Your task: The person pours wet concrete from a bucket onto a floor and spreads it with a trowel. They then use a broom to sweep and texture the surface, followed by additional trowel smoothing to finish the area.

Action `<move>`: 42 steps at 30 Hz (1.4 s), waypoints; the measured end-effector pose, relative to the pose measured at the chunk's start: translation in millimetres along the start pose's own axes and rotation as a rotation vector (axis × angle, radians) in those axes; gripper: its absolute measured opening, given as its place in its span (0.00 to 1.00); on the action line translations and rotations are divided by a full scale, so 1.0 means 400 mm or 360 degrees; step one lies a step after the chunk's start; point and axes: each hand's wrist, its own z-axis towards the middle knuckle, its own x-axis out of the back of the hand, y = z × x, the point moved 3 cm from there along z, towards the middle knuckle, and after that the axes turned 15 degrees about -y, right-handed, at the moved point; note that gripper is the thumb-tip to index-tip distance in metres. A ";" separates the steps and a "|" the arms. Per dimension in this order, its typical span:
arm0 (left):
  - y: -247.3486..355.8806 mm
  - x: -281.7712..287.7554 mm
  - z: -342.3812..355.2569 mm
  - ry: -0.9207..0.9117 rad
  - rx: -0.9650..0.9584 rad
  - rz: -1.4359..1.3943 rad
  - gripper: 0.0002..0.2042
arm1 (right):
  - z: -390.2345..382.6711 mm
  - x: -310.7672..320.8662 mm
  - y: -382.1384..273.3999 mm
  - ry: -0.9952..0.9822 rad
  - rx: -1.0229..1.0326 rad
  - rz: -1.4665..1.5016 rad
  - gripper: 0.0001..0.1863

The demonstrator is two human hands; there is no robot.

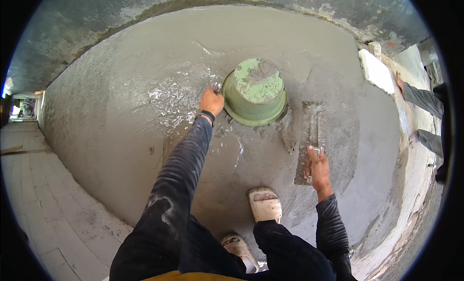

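An upside-down green bucket (pixel 256 92) sits on wet grey cement (pixel 140 54), its base smeared with cement. Beside the left of its rim is my left hand (pixel 211 101), fingers curled closed; whether they grip the rim or something small is hidden. A dark band circles that wrist. On the right, my right hand (pixel 319 172) is closed around the handle of a long rectangular plastering trowel (pixel 313 119). The trowel's cement-coated blade lies flat on the surface. Shiny water and ripples spread over the cement to the left of the bucket.
My sandalled feet (pixel 265 206) stand on the cement. A white block (pixel 376 71) lies at the right edge, near another person's hand (pixel 400 83) and grey sleeve. Walls (pixel 96 29) curve round the far side; pale tiles (pixel 58 203) border the left.
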 end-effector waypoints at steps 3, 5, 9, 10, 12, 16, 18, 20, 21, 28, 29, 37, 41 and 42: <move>-0.026 -0.014 0.054 -0.0068 0.0059 0.0254 0.22 | -0.001 0.007 0.019 -0.0072 -0.0065 -0.0017 0.19; -0.054 -0.004 0.058 -0.0134 0.0108 0.0230 0.23 | -0.019 -0.011 0.055 -0.0088 -0.0128 0.0051 0.19; -0.012 -0.008 0.085 -0.0315 0.0360 -0.0330 0.19 | -0.003 0.011 0.069 0.0161 0.0152 -0.0649 0.22; 0.000 0.014 0.083 -0.0405 0.0400 -0.0400 0.19 | 0.003 -0.007 0.063 0.0329 0.0409 -0.1107 0.23; 0.011 0.014 0.063 -0.0542 0.0475 -0.0491 0.17 | -0.039 -0.001 0.056 0.0497 0.0481 -0.1600 0.24; 0.026 0.029 0.038 -0.0455 0.0370 -0.0418 0.26 | -0.036 0.019 -0.019 0.0533 0.0592 -0.1732 0.21; 0.032 0.032 0.042 -0.0436 0.0366 -0.0331 0.29 | -0.026 0.033 -0.054 0.0607 0.0590 -0.1770 0.22; 0.021 0.026 0.026 -0.0445 0.0370 -0.0333 0.31 | -0.008 0.051 -0.047 0.0618 0.0367 -0.1571 0.24; 0.017 0.019 0.016 -0.0464 0.0364 -0.0382 0.31 | 0.003 0.061 -0.033 0.0575 0.0139 -0.1546 0.25; 0.035 -0.025 -0.014 -0.0259 0.0407 -0.0889 0.30 | 0.030 0.053 0.002 0.0640 0.0399 -0.1829 0.27; 0.046 -0.029 -0.014 -0.0212 0.0375 -0.1005 0.29 | 0.033 0.048 -0.012 0.0692 0.0527 -0.1824 0.26; 0.122 -0.100 -0.074 0.0113 0.0133 -0.1467 0.24 | -0.012 0.038 -0.142 0.0725 0.0893 -0.1182 0.22; 0.136 -0.113 -0.075 0.0287 0.0261 -0.1435 0.29 | -0.038 0.016 -0.173 0.0661 0.1156 -0.0163 0.14; 0.137 -0.114 -0.072 0.0300 0.0281 -0.1415 0.29 | -0.036 -0.003 -0.189 0.0580 0.1094 -0.0681 0.16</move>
